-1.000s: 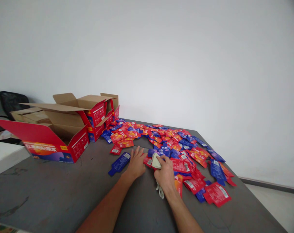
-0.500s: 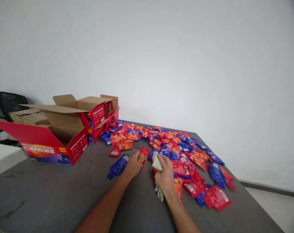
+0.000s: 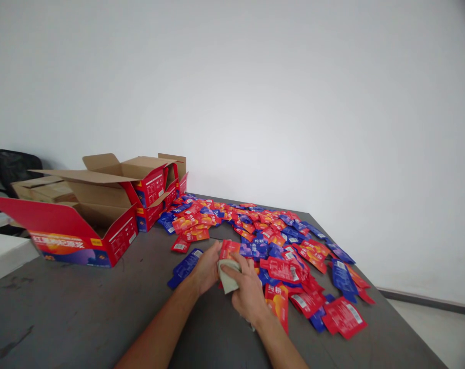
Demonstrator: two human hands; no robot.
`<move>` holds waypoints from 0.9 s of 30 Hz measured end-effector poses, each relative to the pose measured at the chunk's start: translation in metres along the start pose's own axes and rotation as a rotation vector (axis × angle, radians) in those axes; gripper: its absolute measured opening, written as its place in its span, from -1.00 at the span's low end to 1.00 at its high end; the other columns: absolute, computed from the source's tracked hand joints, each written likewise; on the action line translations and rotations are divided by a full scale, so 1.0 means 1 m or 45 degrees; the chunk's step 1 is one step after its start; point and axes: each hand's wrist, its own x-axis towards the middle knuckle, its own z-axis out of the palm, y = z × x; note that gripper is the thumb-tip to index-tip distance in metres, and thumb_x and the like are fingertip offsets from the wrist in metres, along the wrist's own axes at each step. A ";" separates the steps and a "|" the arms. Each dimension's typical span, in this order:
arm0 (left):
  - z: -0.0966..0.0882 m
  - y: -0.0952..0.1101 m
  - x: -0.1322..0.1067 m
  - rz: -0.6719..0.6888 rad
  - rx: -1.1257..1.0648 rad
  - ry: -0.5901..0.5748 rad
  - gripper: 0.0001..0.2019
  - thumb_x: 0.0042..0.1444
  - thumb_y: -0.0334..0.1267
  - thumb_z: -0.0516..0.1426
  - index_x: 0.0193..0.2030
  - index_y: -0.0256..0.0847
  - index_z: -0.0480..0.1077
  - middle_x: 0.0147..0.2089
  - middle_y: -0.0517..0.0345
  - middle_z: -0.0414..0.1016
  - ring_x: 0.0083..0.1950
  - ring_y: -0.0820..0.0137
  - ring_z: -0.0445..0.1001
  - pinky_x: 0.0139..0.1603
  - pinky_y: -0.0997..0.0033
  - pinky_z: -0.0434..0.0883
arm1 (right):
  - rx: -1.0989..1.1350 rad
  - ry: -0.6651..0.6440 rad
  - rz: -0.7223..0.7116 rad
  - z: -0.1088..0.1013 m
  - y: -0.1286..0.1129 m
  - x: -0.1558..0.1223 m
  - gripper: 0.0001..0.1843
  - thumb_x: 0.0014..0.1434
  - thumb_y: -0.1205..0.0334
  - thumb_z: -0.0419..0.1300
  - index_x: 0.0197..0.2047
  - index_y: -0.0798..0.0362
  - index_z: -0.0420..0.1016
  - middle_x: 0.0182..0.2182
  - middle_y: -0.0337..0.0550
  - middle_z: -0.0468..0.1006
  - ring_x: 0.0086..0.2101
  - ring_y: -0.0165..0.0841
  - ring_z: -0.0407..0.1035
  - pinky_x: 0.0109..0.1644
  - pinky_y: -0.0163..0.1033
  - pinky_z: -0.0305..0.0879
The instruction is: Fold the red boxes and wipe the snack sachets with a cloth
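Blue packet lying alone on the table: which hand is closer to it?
Left. The left hand is close beside the blue packet, pinching a red packet. The right hand, gripping a pale cloth, lies farther off on the left hand's other side.

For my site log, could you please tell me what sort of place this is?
Probably a packing workroom: red and blue sachets cover a grey table beside open printed cartons.

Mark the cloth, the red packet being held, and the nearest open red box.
cloth [image 3: 227, 281]: head view, its pale folded middle.
red packet [image 3: 229, 249]: head view, its upper printed face.
open red box [image 3: 68, 245]: head view, its printed front wall.
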 end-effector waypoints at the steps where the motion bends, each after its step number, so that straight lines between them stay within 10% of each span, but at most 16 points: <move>1: 0.002 -0.001 -0.001 -0.014 0.006 -0.020 -0.53 0.29 0.10 0.01 0.11 -0.20 0.40 -0.06 -0.06 0.59 -0.08 0.22 0.58 -0.09 0.27 0.47 | -0.009 0.074 0.036 0.001 0.004 0.000 -0.07 -0.22 0.64 0.05 0.19 -0.29 0.45 0.29 -0.22 0.23 0.11 -0.09 0.22 0.10 0.03 0.34; 5: 0.009 -0.011 -0.004 -0.015 0.012 -0.084 -0.49 0.25 0.16 0.03 0.12 -0.18 0.41 -0.02 -0.08 0.59 0.04 0.17 0.56 0.03 0.23 0.43 | -0.055 0.317 0.147 0.001 0.016 0.002 -0.05 -0.16 0.65 0.04 0.27 -0.25 0.38 0.27 -0.13 0.25 0.09 -0.08 0.23 0.14 0.09 0.30; 14: -0.003 -0.009 0.009 0.137 0.007 0.097 -0.69 0.18 -0.09 0.14 -0.09 -0.28 0.46 -0.21 -0.02 0.60 -0.19 0.25 0.59 -0.14 0.34 0.47 | 0.028 -0.067 -0.087 -0.005 -0.014 0.000 -0.04 -0.23 0.62 0.08 0.22 -0.31 0.41 0.16 -0.24 0.41 -0.05 -0.16 0.30 -0.04 -0.10 0.33; 22: -0.022 -0.017 0.018 0.428 0.289 0.434 -0.53 -0.21 -0.48 0.15 -0.05 -0.22 0.41 -0.38 0.17 0.53 -0.48 0.43 0.48 -0.45 0.47 0.38 | 0.238 0.452 0.271 0.012 0.023 0.002 -0.22 -0.10 0.62 -0.01 0.18 -0.02 0.45 0.15 -0.02 0.36 0.13 -0.14 0.25 0.26 0.05 0.24; 27: -0.027 -0.018 0.021 0.456 0.225 0.453 -0.44 -0.17 -0.42 0.21 0.07 -0.16 0.34 -0.37 0.19 0.56 -0.48 0.43 0.49 -0.46 0.50 0.35 | 0.402 0.301 0.125 0.019 0.015 0.001 -0.28 0.00 0.60 0.00 0.20 -0.07 0.43 0.13 -0.05 0.39 0.14 -0.19 0.28 0.26 0.00 0.25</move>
